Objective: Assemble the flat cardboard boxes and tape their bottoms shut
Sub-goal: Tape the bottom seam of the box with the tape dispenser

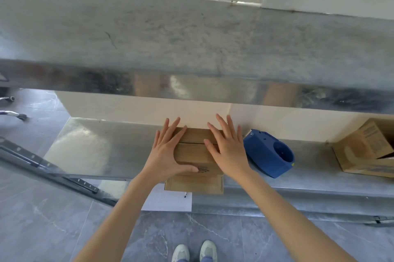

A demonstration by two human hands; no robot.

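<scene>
A small brown cardboard box (195,153) stands on the lower metal shelf (102,151), its folded flaps facing up with a seam across the middle. My left hand (168,151) lies flat on its left side, fingers spread, thumb along the front edge. My right hand (226,148) presses flat on its right side, fingers spread toward the wall. A blue tape dispenser (268,153) rests on the shelf just right of my right hand, untouched. The box's front face overhangs the shelf edge a little.
Another cardboard box (366,151) lies tilted at the shelf's far right. An upper metal shelf (191,38) juts out above the work spot. A white paper sheet (170,200) hangs below the shelf edge. A metal rail (53,170) slants at the left over grey floor.
</scene>
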